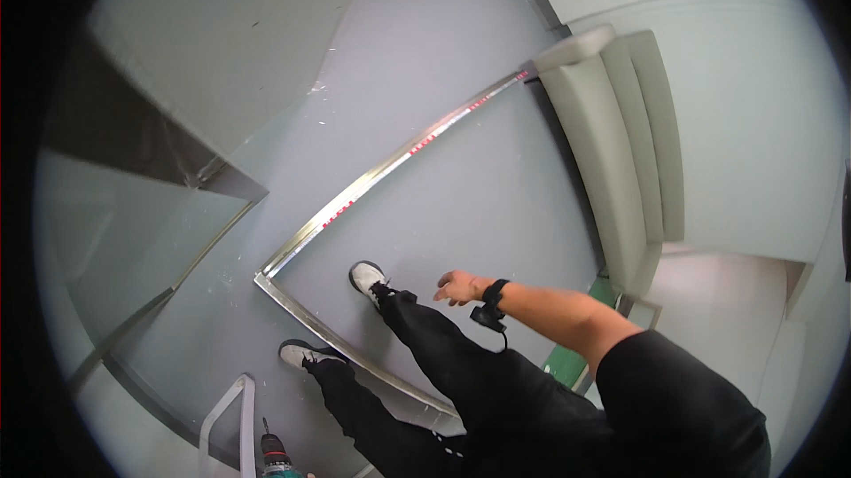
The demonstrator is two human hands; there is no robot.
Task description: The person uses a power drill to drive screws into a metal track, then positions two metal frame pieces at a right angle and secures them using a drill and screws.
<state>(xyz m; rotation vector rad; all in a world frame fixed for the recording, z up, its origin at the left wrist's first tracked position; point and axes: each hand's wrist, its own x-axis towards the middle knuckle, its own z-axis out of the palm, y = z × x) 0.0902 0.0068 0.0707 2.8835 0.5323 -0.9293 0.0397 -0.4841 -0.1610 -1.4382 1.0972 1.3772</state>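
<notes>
Floor [496, 185]: grey, under metal frame [353, 191]
Sofa [612, 150]: at frame's end
Drill [277, 458]: pointing lengthwise toward frame's corner
Right hand [459, 287]: empty, half-curled
Left hand [311, 475]: grip unclear

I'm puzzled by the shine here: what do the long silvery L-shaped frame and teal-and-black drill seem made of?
The long silvery L-shaped frame looks like polished metal, given its bright streaked reflections; which metal is unclear. The teal-and-black drill, partly cut off, seems smooth plastic, from its flat colouring; its thin bit is probably steel.
</notes>
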